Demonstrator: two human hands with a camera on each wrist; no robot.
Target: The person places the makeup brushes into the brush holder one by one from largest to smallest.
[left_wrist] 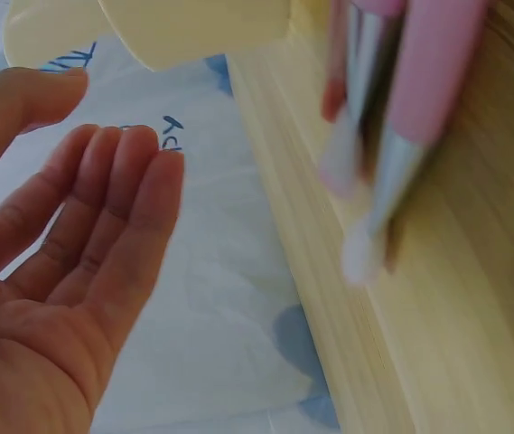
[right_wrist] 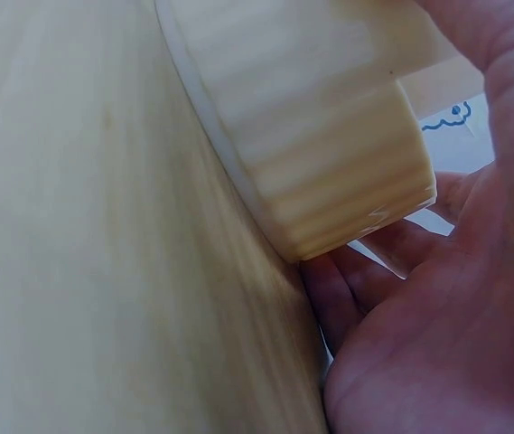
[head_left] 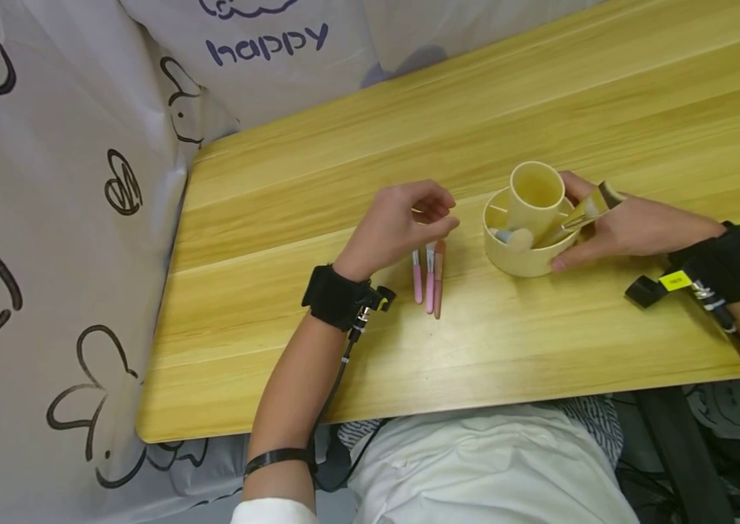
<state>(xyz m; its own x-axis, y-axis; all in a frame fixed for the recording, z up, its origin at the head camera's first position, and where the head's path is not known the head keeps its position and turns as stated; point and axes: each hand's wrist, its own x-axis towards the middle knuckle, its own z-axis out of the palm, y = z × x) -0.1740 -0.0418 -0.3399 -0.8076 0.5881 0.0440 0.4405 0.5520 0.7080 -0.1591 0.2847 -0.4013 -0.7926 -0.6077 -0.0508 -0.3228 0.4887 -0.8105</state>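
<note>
A round cream makeup brush holder (head_left: 519,260) with a taller cup (head_left: 535,196) rising from it stands on the table. My right hand (head_left: 634,224) grips its right side, thumb at the front and fingers behind; the right wrist view shows the holder's ribbed wall (right_wrist: 329,172) against the palm. Inside lean a broad flat brush (head_left: 582,217) and a brush with a pale round head (head_left: 519,239). My left hand (head_left: 402,224) hovers left of the holder, fingers loosely bent and holding nothing. Below it lie three makeup brushes (head_left: 430,287), two pink and one brownish, handles toward me.
The wooden table (head_left: 265,327) has its left edge beside a white curtain (head_left: 75,255) with black line drawings. More printed fabric (head_left: 317,87) hangs behind the far edge. A cable (head_left: 337,378) runs from the left wrist band along the forearm.
</note>
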